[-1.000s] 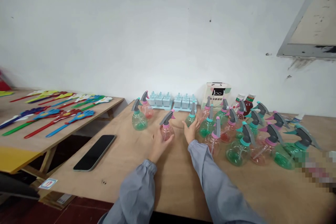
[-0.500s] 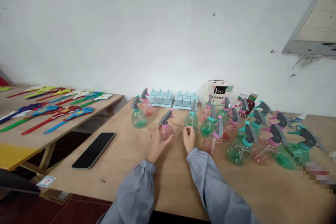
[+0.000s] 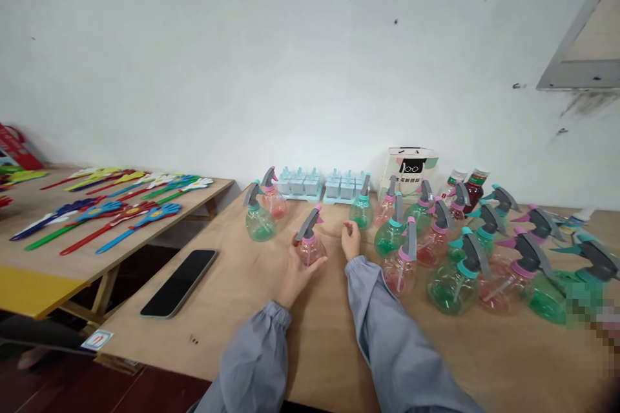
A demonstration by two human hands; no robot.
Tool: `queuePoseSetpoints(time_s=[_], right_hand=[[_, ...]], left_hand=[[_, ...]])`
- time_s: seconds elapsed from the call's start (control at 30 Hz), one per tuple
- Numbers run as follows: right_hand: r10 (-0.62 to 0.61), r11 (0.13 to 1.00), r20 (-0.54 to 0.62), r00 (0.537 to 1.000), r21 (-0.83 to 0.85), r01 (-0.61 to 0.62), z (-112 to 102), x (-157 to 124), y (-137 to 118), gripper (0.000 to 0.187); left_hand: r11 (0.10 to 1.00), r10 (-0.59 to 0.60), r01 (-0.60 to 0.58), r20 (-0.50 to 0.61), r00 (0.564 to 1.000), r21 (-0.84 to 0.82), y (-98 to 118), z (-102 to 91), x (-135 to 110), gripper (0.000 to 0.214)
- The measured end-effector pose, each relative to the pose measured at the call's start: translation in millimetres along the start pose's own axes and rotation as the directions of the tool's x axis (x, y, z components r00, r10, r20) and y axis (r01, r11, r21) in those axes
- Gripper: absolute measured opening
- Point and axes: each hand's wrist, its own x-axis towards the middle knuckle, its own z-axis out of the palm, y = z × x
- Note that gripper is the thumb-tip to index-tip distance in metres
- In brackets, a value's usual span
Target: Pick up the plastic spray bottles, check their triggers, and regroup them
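Note:
My left hand (image 3: 296, 271) is wrapped round the base of a pink spray bottle (image 3: 310, 246) with a grey trigger, which stands upright on the wooden table (image 3: 232, 310). My right hand (image 3: 351, 242) rests on the table just right of it, fingers curled in with nothing visible in them. A green spray bottle (image 3: 361, 210) stands a little beyond the right hand, apart from it. Both arms are in grey sleeves.
Several pink and green spray bottles (image 3: 460, 264) crowd the table's right half, and two more (image 3: 260, 219) stand at the back left. Blue moulds (image 3: 298, 182), a box (image 3: 411, 169) and small bottles (image 3: 472, 184) line the wall. A black phone (image 3: 179, 282) lies at the left. Coloured hand-shaped clappers (image 3: 97, 213) cover the neighbouring table.
My right hand has let go of the green spray bottle, drawn back and curled its fingers. My left hand has stayed on the pink bottle. The view has shifted slightly.

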Motion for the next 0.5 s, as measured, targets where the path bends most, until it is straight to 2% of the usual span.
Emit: queuePoseSetpoints(time_s=[0.07,0.13,0.17,0.23,0.27,0.3,0.37,0.43,0.5], right_hand=[[-0.023,0.999,0.068,0.997,0.040,0.020,-1,-11,-15,0.027],[-0.080,0.993,0.193,0.978,0.101,0.062,-4,-23,-35,0.039],[-0.128,0.986,0.283,0.950,0.135,0.093,-6,-29,-46,0.044],[-0.232,0.971,0.452,0.861,0.163,0.176,-11,-38,-66,0.061],[-0.263,0.965,0.502,0.824,0.144,0.221,-13,-41,-75,0.074],[-0.272,0.961,0.522,0.809,0.107,0.255,-16,-44,-82,0.084],[-0.247,0.963,0.499,0.831,0.033,0.266,-21,-47,-93,0.083],[-0.213,0.974,0.473,0.855,0.027,0.227,-27,-46,-99,0.068],[-0.188,0.981,0.466,0.865,0.051,0.186,-35,-44,-104,0.059]], left_hand=[[1.000,-0.017,0.018,-0.020,1.000,0.021,3,0.6,-1,0.095],[0.999,-0.013,0.013,-0.001,1.000,0.049,7,1.3,-4,0.090],[0.998,-0.008,0.007,0.016,1.000,0.070,10,2.2,-6,0.085],[0.992,0.010,-0.016,0.044,0.999,0.126,17,6.2,-13,0.080],[0.986,0.024,-0.034,0.058,0.998,0.162,20,9.2,-18,0.079],[0.978,0.042,-0.056,0.076,0.996,0.199,24,12.6,-22,0.081],[0.963,0.089,-0.116,0.121,0.989,0.243,30,18.8,-31,0.091],[0.960,0.145,-0.175,0.148,0.978,0.218,34,20.4,-36,0.099],[0.969,0.184,-0.195,0.085,0.979,0.149,33,14.0,-31,0.091]])
